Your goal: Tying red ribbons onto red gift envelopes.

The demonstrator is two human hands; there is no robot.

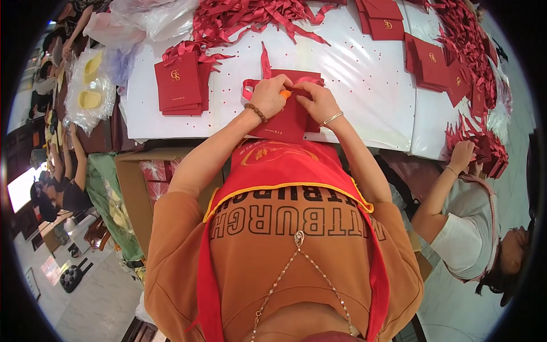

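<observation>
On the white table in front of me lies a flat red paper bag (pixel 283 126), with more of the same partly beneath it. Over its top edge, my left hand (pixel 270 98) and my right hand (pixel 320 105) meet with bent fingers, both closed on the red ribbon (pixel 310 81). One ribbon loop bulges out left of my left hand, and a loose end stands up beyond it. Something small and orange (pixel 285 93) shows at my left fingertips; its kind is unclear. My fingers partly hide where the ribbon meets the bag.
A stack of red bags (pixel 181 85) lies to the left, more bags (pixel 431 64) to the right. Loose red ribbons (pixel 245 20) heap at the back. Bubble wrap with yellow pieces (pixel 89 100) sits far left. An open carton (pixel 134 182) stands below the table edge. Another person's hand (pixel 462 155) works at right.
</observation>
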